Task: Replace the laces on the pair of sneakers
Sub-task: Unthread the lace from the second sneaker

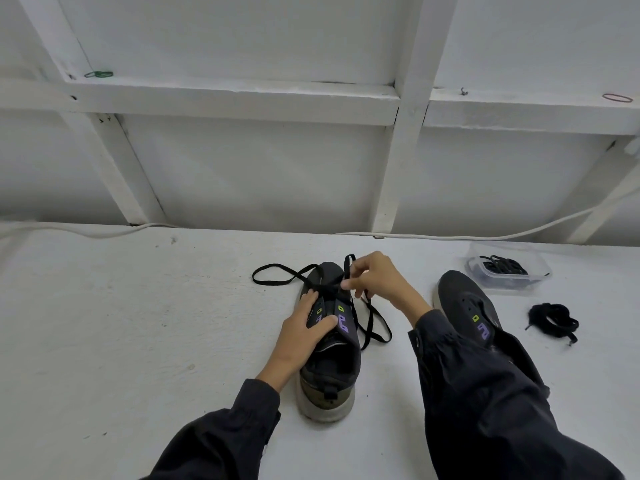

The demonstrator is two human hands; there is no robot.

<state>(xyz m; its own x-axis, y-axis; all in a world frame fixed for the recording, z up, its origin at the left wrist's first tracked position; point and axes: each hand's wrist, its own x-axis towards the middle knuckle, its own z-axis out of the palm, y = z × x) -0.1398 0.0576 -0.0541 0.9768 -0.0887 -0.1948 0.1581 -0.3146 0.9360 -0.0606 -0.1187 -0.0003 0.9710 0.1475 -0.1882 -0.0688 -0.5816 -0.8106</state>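
A dark sneaker with purple and green eyelet tabs stands heel toward me on the white table. A flat black lace runs through its front eyelets, one end looping left, the other trailing right. My left hand rests on the tongue and eyelet tabs, thumb against the purple tab. My right hand pinches the lace above the toe. The second sneaker, unlaced, lies to the right, partly hidden by my right sleeve.
A clear plastic tub holding black laces stands at the back right. A bundled black lace lies loose in front of it. A white cable runs along the table's far edge below a white framed wall.
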